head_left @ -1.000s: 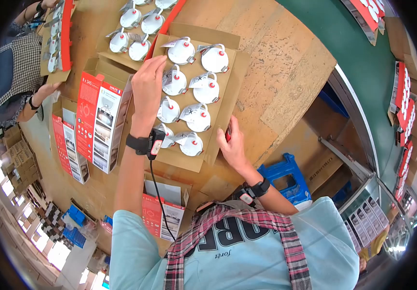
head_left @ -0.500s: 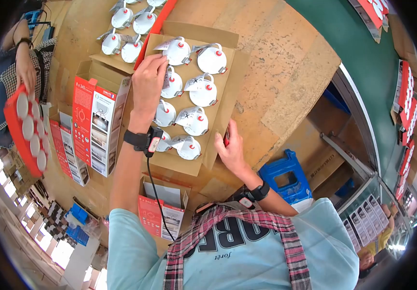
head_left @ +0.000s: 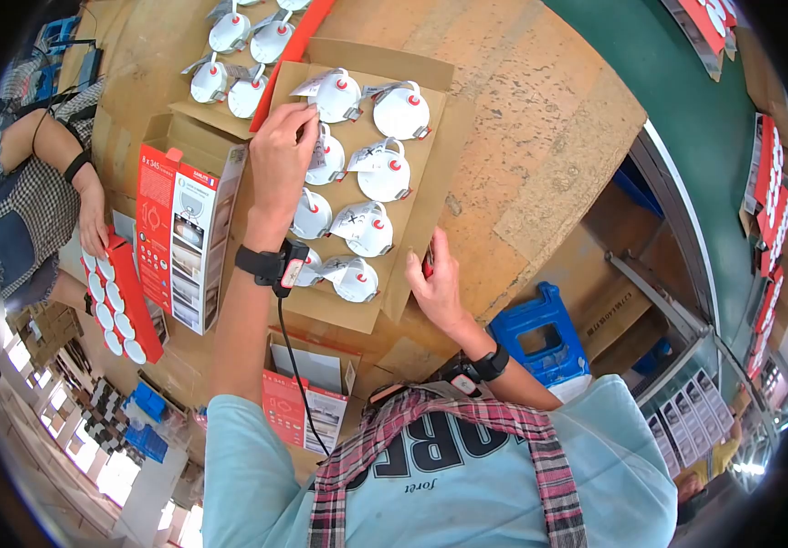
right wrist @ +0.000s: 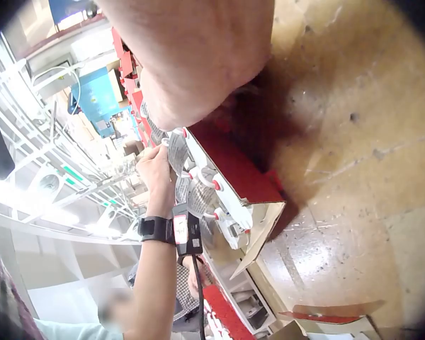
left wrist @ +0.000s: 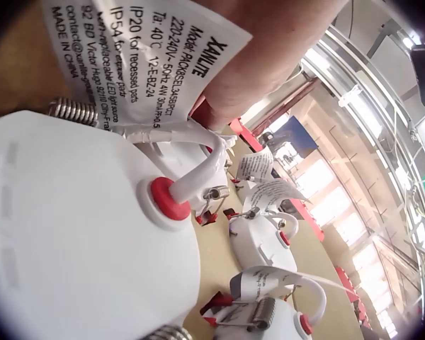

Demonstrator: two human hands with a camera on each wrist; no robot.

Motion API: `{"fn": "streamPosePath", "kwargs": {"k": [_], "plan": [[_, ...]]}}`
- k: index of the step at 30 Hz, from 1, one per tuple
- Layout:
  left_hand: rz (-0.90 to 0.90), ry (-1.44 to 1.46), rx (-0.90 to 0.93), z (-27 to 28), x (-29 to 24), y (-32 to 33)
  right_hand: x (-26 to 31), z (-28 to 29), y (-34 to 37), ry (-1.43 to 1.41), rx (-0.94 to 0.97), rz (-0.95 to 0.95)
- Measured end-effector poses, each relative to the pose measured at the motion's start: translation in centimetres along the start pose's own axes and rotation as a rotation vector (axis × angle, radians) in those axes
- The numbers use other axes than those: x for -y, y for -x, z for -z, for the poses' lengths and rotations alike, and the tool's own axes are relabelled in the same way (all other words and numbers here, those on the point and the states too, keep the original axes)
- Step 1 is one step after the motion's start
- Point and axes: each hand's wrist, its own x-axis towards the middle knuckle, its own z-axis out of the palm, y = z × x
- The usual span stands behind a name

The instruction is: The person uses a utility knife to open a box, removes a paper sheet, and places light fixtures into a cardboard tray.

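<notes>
An open brown carton (head_left: 367, 320) holds rows of white round lamps (head_left: 401, 113) with red cable grommets, loops and paper tags. My left hand (head_left: 280, 169) reaches over its left side, fingertips pinching at the upper-left lamp (head_left: 335, 97); the exact grip is hidden. In the left wrist view, fingers (left wrist: 269, 49) lie behind a printed tag (left wrist: 149, 64), above a large lamp (left wrist: 85, 227). My right hand (head_left: 440, 288) grips the carton's right side near the front corner, red showing between thumb and fingers. In the right wrist view it covers part of the red outer wall (right wrist: 234, 166).
Upright red-and-white boxes (head_left: 158, 219) stand left, another (head_left: 294, 402) near my body. A second lamp carton (head_left: 207, 111) lies behind. At far left another person holds a red tray (head_left: 143, 297) of white discs. A blue stool (head_left: 540, 338) stands below the table's right edge.
The carton and my left hand have shifted slightly left since the earliest frame. At far left, the other person's red tray has swung down and is now beside the upright boxes. My right hand has barely moved.
</notes>
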Motion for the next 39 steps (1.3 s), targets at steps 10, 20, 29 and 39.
{"fn": "streamPosePath", "kwargs": {"k": [10, 20, 29, 39], "plan": [[0.054, 0.032, 0.043, 0.2, 0.2, -0.1, 0.2, 0.1, 0.0, -0.001, 0.007, -0.028], [0.022, 0.014, 0.008, 0.6, -0.2, -0.2, 0.1, 0.0, 0.0, -0.012, 0.009, -0.003], [-0.078, 0.163, 0.146, 0.9, -6.0, 0.0, 0.3, 0.1, 0.0, -0.015, -0.004, -0.028], [-0.116, 0.105, 0.117, -2.0, -5.2, 0.2, 0.5, 0.3, -0.1, -0.040, 0.001, 0.013]]}}
